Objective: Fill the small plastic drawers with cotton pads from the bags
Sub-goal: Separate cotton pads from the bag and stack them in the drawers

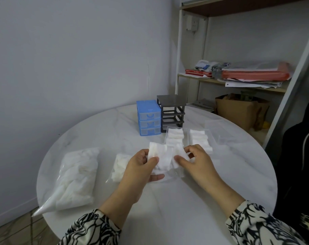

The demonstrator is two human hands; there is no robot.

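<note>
White square cotton pads (163, 157), pinched by left hand (143, 167) and right hand (197, 160), partly fill two clear plastic drawers (185, 138); another drawer (215, 128) looks empty.

Left hand (141, 167) — reaches in from 7 o'clock toward the centre of view, palm turned inward to the right. Thumb lies on top, pointing to 3 o'clock; fingers curl beneath, one fingertip showing below at 4 o'clock of the palm. Thumb and fingers pinch a white stack of cotton pads (160, 156).

Right hand (196, 161) — reaches in from 5 o'clock, back of hand up. Fingers curled, thumb pointing to 9 o'clock, pinching the right end of the same stack.

Both forearms bare from wrist to mid-forearm; black-and-white patterned sleeves (90, 230) cover the rest, at the lower edge.
</note>
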